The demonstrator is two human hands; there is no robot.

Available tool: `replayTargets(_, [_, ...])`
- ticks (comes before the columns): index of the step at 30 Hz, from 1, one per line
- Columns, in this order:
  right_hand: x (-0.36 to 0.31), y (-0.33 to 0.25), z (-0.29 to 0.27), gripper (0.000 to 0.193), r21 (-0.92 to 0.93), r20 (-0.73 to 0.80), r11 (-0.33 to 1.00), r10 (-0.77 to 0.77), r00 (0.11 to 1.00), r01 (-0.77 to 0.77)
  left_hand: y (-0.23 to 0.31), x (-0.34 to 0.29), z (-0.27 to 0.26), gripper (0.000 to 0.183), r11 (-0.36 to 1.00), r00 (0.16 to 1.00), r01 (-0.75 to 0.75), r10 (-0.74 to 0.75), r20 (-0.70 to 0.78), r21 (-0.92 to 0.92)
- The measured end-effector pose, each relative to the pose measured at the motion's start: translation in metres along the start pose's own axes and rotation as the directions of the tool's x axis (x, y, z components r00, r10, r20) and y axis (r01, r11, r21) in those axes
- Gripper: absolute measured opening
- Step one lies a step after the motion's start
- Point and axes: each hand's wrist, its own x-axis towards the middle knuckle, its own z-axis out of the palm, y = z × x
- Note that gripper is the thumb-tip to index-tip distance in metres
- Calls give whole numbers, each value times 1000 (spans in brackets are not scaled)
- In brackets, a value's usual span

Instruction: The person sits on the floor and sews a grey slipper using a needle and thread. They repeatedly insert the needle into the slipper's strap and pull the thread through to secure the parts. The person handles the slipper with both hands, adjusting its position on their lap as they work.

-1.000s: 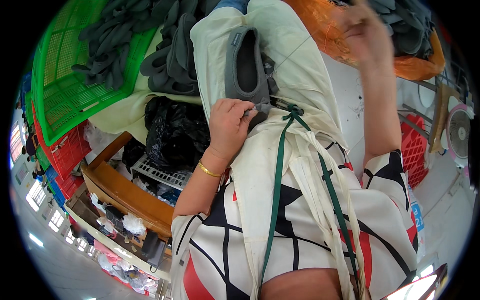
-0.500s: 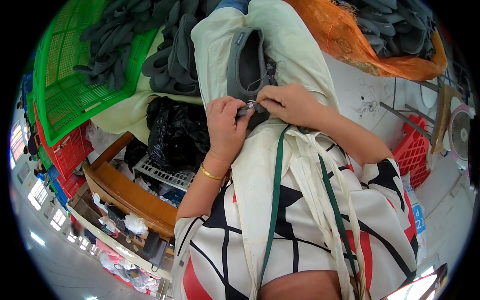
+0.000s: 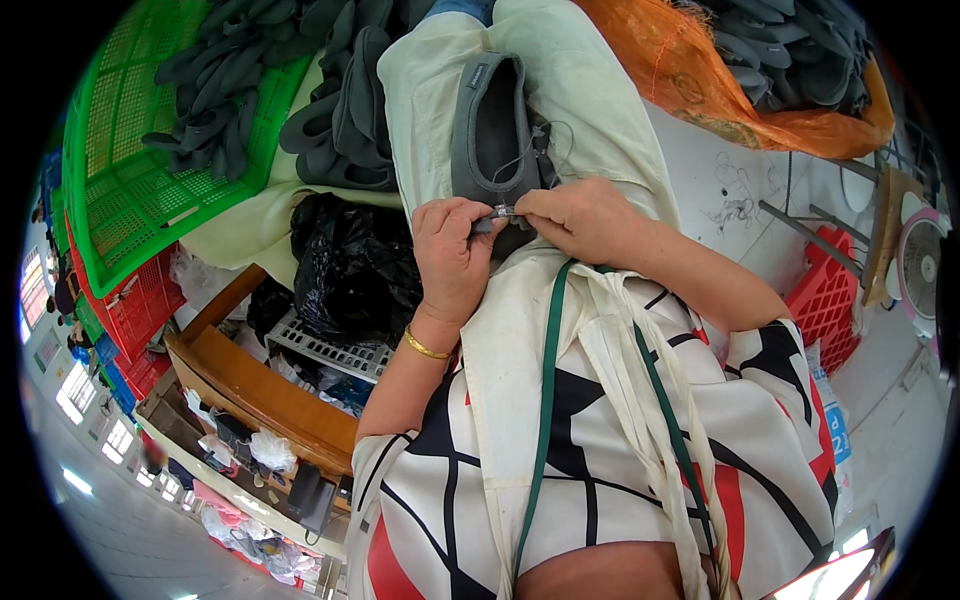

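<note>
A dark grey slip-on shoe (image 3: 490, 130) lies on my lap, its opening facing up and a small label on its rim. Just below its near end, my left hand (image 3: 452, 248) pinches a small grey fabric piece (image 3: 487, 226) with a shiny clear bit (image 3: 502, 211) on it. My right hand (image 3: 585, 222) has thumb and forefinger closed at the right side of that shiny bit; whether a needle or thread is between them is too small to tell. A dark frilly trim piece (image 3: 541, 138) with loose thin thread sits by the shoe's right side.
Grey shoes fill a green plastic basket (image 3: 130, 215) at far left, and more (image 3: 360, 110) lie beside my left leg. An orange sack (image 3: 670, 60) at far right holds others. A black plastic bag (image 3: 355, 260) and a wooden drawer (image 3: 255, 375) are at left, a fan (image 3: 918, 260) at right.
My right hand has dropped slightly nearer to me, its fingertips still at the shiny bit. The left hand stays in nearly the same place. The shoe has barely shifted.
</note>
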Motion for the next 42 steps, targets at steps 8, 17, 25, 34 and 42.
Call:
replayTargets(8, [3, -6, 3, 10, -43, 27, 999, 22, 999, -20, -2, -1, 1, 18, 999, 999, -28, 28, -15, 24])
replayTargets(17, [14, -6, 20, 12, -75, 90, 989, 131, 987, -125, -2, -9, 8, 16, 998, 998, 38, -40, -58, -41])
replayTargets(25, [14, -8, 14, 12, -36, 149, 990, 137, 979, -133, 1, -10, 5, 19, 997, 997, 39, -43, -62, -68])
replayTargets(34, [21, -10, 17, 19, 217, 96, 949, 211, 973, -227, -3, -16, 10, 20, 993, 995, 35, -46, -92, -115])
replayTargets(42, [50, -5, -5, 17, 204, 254, 956, 157, 954, -212, -3, -15, 5, 29, 992, 987, -117, 120, -105, 40])
